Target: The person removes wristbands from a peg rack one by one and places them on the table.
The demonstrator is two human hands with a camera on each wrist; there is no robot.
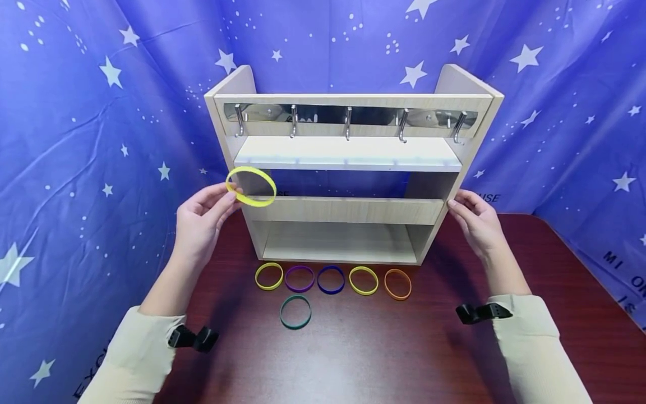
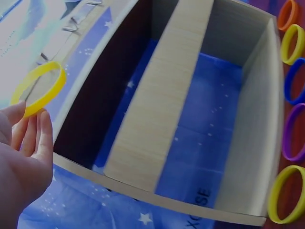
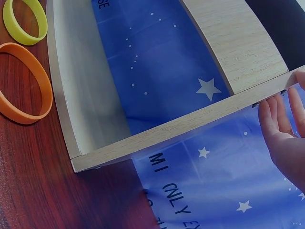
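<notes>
My left hand (image 1: pixel 199 221) pinches a yellow silicone wristband (image 1: pixel 250 187) between thumb and fingers, in front of the left side of a wooden shelf (image 1: pixel 343 211). In the left wrist view, the yellow band stands tilted above the fingertips (image 2: pixel 45 117). At the shelf's right side panel, my right hand (image 1: pixel 476 221) holds the edge, thumb at the front and fingers along the outer face. Across the shelf's top runs a metal strip with several hooks (image 1: pixel 348 123), with no band on them.
On the dark red table (image 1: pixel 353 348), a row before the shelf has yellow (image 1: pixel 269 288), purple (image 1: pixel 300 290), blue (image 1: pixel 330 292), another yellow (image 1: pixel 363 293) and orange (image 1: pixel 397 297) wristbands. A green wristband (image 1: pixel 295 327) lies nearer. A blue starry cloth (image 1: pixel 126 140) hangs behind.
</notes>
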